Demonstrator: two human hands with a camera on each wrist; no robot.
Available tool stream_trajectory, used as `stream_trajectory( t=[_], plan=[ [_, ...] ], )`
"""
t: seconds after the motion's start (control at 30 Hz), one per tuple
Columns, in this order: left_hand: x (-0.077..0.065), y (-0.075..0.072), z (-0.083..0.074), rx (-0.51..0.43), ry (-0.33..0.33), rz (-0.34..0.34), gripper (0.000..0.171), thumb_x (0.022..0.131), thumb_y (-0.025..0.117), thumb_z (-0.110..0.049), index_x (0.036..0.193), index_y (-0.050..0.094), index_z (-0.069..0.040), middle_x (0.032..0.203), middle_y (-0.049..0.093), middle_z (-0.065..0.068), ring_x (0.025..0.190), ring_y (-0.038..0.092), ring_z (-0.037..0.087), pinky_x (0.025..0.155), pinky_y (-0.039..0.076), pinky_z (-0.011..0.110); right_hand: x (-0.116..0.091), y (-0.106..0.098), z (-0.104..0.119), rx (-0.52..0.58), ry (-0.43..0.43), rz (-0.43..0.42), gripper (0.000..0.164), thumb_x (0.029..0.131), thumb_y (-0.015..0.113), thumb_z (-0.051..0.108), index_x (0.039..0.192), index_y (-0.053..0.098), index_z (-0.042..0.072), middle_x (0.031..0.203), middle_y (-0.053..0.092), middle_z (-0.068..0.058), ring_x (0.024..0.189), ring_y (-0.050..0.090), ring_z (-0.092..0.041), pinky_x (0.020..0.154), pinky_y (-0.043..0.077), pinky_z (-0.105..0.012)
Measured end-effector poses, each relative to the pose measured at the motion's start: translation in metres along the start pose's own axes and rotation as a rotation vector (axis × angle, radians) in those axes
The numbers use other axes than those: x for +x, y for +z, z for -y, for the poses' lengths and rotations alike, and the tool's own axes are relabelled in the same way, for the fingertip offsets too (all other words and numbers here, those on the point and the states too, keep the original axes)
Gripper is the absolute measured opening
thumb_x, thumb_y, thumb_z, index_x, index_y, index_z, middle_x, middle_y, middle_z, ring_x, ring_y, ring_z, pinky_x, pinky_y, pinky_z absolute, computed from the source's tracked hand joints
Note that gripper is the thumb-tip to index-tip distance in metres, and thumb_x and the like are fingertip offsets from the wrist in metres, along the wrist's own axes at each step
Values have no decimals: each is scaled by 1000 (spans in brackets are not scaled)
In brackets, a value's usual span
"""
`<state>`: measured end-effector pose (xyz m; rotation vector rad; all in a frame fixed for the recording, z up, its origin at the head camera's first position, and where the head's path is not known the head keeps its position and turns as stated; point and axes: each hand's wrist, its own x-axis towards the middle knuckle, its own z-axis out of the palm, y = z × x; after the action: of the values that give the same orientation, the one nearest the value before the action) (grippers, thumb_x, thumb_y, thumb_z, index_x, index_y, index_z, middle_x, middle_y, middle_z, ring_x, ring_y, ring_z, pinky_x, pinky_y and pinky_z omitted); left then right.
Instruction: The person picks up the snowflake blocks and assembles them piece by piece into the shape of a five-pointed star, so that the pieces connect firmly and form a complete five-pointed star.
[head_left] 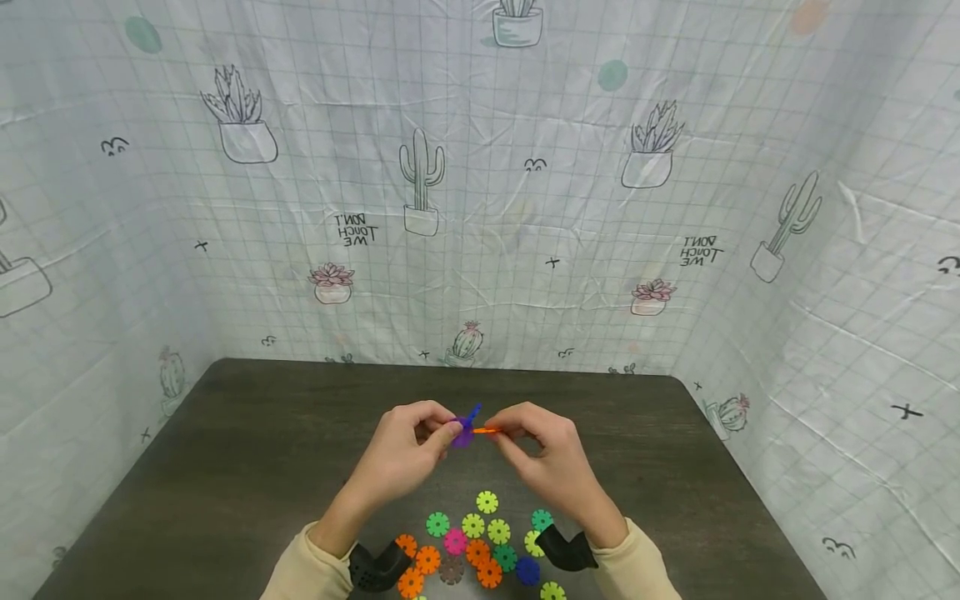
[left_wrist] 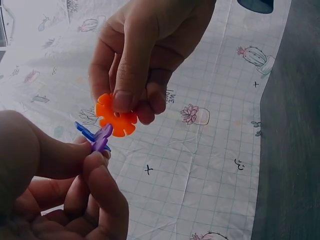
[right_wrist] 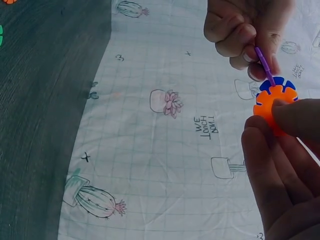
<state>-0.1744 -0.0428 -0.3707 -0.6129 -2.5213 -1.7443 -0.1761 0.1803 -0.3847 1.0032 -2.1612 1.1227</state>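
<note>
My left hand [head_left: 408,446] pinches a purple notched disc [head_left: 461,435] between thumb and fingers above the table. A blue notched disc [head_left: 473,415] is joined to the purple one and stands at an angle to it. My right hand [head_left: 545,450] pinches an orange notched disc [head_left: 483,431] by its outer side, thumb on its face. In the left wrist view the orange disc [left_wrist: 118,119] has its edge right at the purple disc [left_wrist: 101,138]. From the right wrist view, the orange disc [right_wrist: 272,111] overlaps the blue disc [right_wrist: 285,86] behind it.
Several loose notched discs lie on the dark table [head_left: 285,433] below my hands: yellow-green [head_left: 487,502], green [head_left: 437,524], pink [head_left: 454,542], orange [head_left: 427,560], brown [head_left: 452,570] and blue [head_left: 528,571]. A printed cloth [head_left: 480,275] hangs behind the table and along both sides.
</note>
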Motion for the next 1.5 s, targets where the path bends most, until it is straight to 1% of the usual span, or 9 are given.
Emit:
stream_trajectory(
  t=[0.1, 0.23, 0.4, 0.63, 0.8, 0.97, 1.1, 1.23, 1.5],
  plan=[
    [0, -1, 0, 11, 8, -7, 9, 100, 65, -13, 95, 72, -8, 74, 65, 0, 62, 59, 14, 56, 49, 27, 1, 0, 1, -15, -54, -13, 23, 86, 76, -8, 100, 73, 10, 95, 74, -3, 81, 71, -12, 72, 58, -19],
    [-1, -1, -2, 24, 14, -9, 9, 100, 66, -14, 94, 72, -9, 75, 66, 0, 62, 59, 14, 55, 49, 27, 2, 1, 3, -32, -106, -33, 26, 84, 76, -9, 101, 73, 10, 95, 74, -4, 81, 71, -15, 73, 57, -17],
    [-2, -2, -3, 22, 8, -11, 9, 99, 66, -14, 94, 72, -9, 75, 66, 0, 62, 59, 14, 55, 49, 27, 2, 1, 5, -17, -95, -47, 24, 85, 76, -8, 101, 73, 10, 94, 74, -3, 81, 71, -14, 72, 57, -17],
    [-1, -1, -2, 17, 7, 1, 10, 100, 65, -13, 95, 72, -8, 76, 66, 0, 63, 59, 14, 55, 49, 26, -1, 2, 4, 7, -57, -45, 26, 86, 75, -9, 103, 72, 10, 94, 74, -6, 78, 72, -14, 67, 59, -22],
    [-1, -1, -3, 16, 7, 16, 11, 100, 64, -12, 95, 72, -8, 77, 67, 0, 64, 59, 14, 56, 49, 26, 0, 3, 4, 15, -76, -39, 27, 85, 75, -10, 103, 72, 9, 95, 74, -7, 79, 72, -17, 68, 59, -22],
    [-1, 0, -5, 7, 5, 16, 11, 100, 64, -12, 94, 72, -7, 78, 68, 1, 63, 59, 14, 55, 49, 26, 1, 4, 5, 3, -96, -47, 26, 84, 75, -12, 100, 72, 9, 95, 74, -7, 81, 73, -17, 71, 59, -19],
    [-1, 1, -7, -5, -5, 16, 12, 100, 64, -12, 93, 72, -7, 75, 66, 1, 61, 57, 14, 54, 46, 26, 1, 5, 5, -26, -126, -73, 27, 82, 75, -15, 97, 72, 8, 91, 73, -7, 79, 72, -18, 72, 58, -17],
    [-1, 2, -7, -5, -6, 12, 12, 100, 64, -12, 92, 71, -8, 73, 64, 1, 60, 54, 13, 53, 45, 25, 0, 7, 4, -55, -133, -100, 27, 81, 75, -16, 94, 72, 8, 87, 72, -6, 76, 71, -16, 71, 57, -16],
    [-2, 3, -8, 10, 4, -1, 13, 101, 64, -11, 91, 71, -8, 70, 62, 0, 56, 50, 11, 51, 42, 25, 0, 11, 3, -36, -143, -125, 29, 79, 74, -19, 92, 70, 7, 86, 72, -6, 74, 71, -16, 69, 56, -16]
  ],
)
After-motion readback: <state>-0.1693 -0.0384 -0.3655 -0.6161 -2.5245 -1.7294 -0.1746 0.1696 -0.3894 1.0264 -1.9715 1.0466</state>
